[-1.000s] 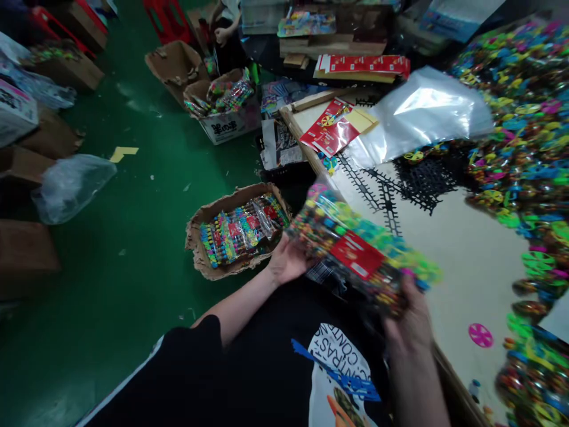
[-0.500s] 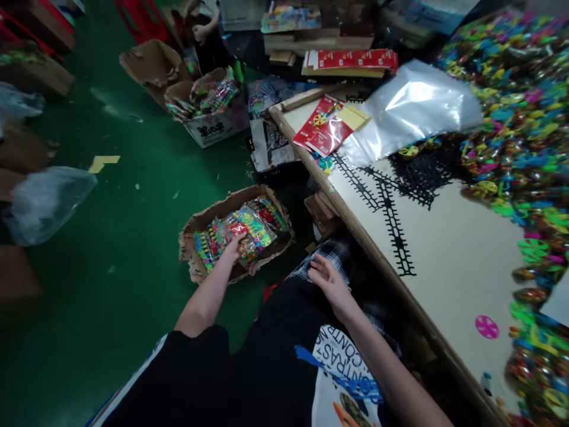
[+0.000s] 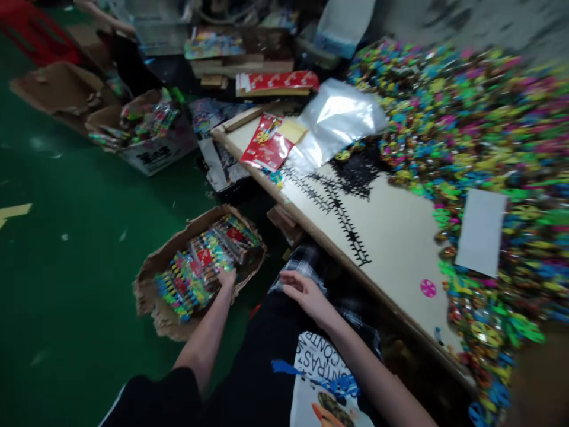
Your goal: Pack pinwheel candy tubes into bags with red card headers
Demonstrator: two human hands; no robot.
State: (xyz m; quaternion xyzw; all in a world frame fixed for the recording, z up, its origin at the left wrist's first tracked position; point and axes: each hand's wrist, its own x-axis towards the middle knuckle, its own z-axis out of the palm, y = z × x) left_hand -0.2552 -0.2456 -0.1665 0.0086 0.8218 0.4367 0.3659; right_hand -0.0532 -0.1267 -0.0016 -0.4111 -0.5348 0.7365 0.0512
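In the head view, my left hand (image 3: 227, 277) reaches into a torn cardboard box (image 3: 144, 287) on the floor. It is closed on the near edge of a clear pack of colourful small toys with a red label (image 3: 205, 257); blur and the pack partly hide its fingers. Similar packs (image 3: 180, 284) lie in a row in the same box, beside and under it. My right hand (image 3: 302, 293) hovers over my lap near the table edge, fingers loosely bent and apart, with nothing in it.
A worktable (image 3: 391, 237) to the right bears a large heap of colourful plastic toys (image 3: 444, 130), black plastic strips (image 3: 347, 222), clear bags (image 3: 338, 115), red cards (image 3: 269, 145) and a white sheet (image 3: 480, 232). Another filled carton (image 3: 155, 151) stands ahead left, near a person's arm (image 3: 109, 18).
The view has swung right, shifting everything leftward. My left hand has lowered the pack among the others and now sits at its near edge. My right hand stays over my lap.
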